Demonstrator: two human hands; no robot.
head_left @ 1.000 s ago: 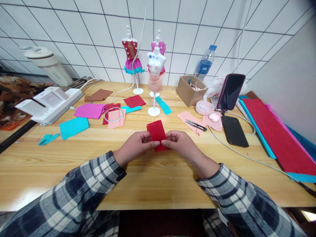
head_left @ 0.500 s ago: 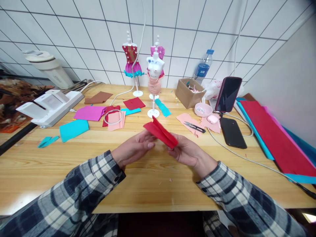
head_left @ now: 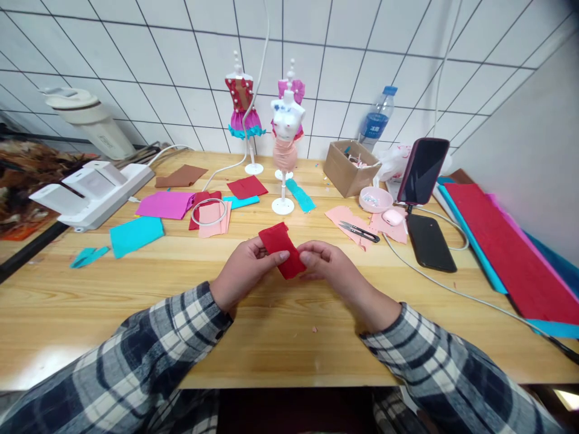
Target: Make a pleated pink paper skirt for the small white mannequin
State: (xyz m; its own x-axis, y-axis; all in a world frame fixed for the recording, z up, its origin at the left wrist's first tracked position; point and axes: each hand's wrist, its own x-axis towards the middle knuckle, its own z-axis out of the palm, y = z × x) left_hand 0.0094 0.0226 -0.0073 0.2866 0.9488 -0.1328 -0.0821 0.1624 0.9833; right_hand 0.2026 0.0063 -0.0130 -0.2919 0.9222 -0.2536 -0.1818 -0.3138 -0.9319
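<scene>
The wooden table point(head_left: 280, 355) spanned the frame, its front edge crossing the lower part, with wood grain showing between the forearms down to that edge. Along the right side, the long red sheet point(head_left: 511, 259) slanted over other sheets. Upper centre, the front mannequin point(head_left: 285, 150) stood upright, its base just beyond the hands. Left of centre, the left hand point(head_left: 246, 265) held the red piece point(head_left: 275, 240), slanted at mid-frame, under its thumb; the right hand point(head_left: 337, 271) pinched its right edge. Right of centre, the snips point(head_left: 360, 231) lay across pink material
</scene>
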